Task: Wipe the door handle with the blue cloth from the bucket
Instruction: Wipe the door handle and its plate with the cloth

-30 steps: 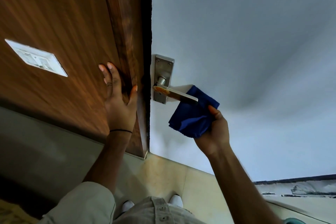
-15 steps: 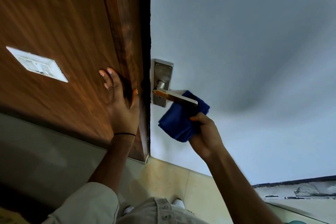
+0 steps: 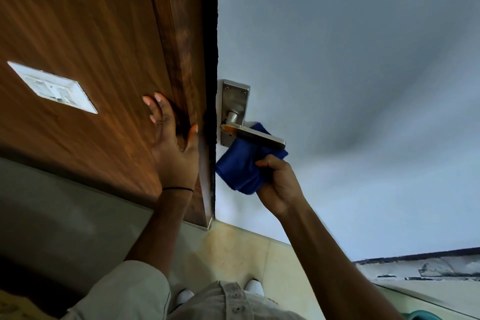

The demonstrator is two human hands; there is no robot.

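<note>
A steel lever door handle (image 3: 255,135) on its backplate (image 3: 235,97) is fixed to the pale grey door (image 3: 350,86), close to the door's edge. The blue cloth (image 3: 239,166) is bunched under and behind the lever, touching its underside. My right hand (image 3: 278,184) is closed on the cloth from below. My left hand (image 3: 174,148) lies flat with fingers spread on the brown wooden frame (image 3: 179,47), just left of the handle. The bucket is mostly out of view; only a teal rim (image 3: 420,315) shows at the bottom right.
A white switch plate (image 3: 52,87) is set in the wooden panel (image 3: 78,21) at left. Cream floor tiles (image 3: 233,249) lie below, with my white shoes (image 3: 253,287) on them. A dark-edged worn threshold (image 3: 415,267) runs along the lower right.
My right hand has slid the cloth leftward along the underside of the lever, from its free end towards the backplate. My left hand stays on the frame.
</note>
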